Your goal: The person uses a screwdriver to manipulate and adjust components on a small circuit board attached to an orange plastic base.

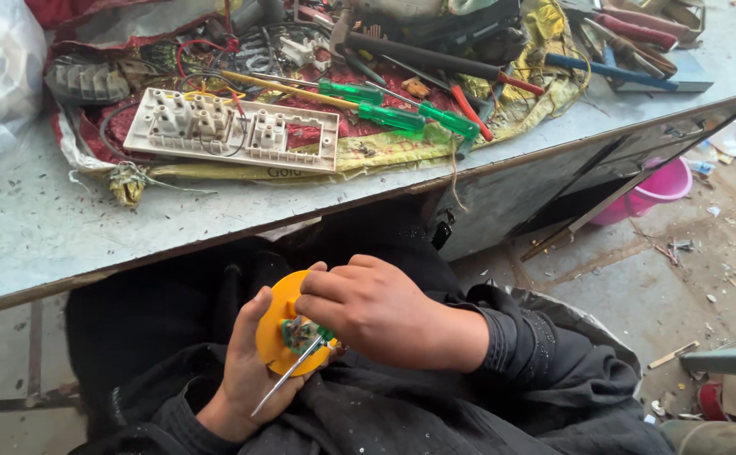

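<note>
A round orange plastic disc with a small cluster of green and metal parts at its centre sits low in the person's lap, below the edge of the workbench. The left hand cups it from underneath, fingers wrapped around its rim in a firm hold. The right hand is closed around a green-handled screwdriver, whose thin steel shaft slants down and to the left across the face of the disc and over the left palm. Both arms are in black sleeves and rest on dark clothing. Above them, on the worn grey metal bench, lies a white rectangular switch plate with its back upward and wires running over it. Just beside it to the right lie two more screwdrivers with clear green handles, spread on a red and yellow sack among pliers and other tools. Off to the right, on the littered floor, a pink plastic tub shows under the bench.
</note>
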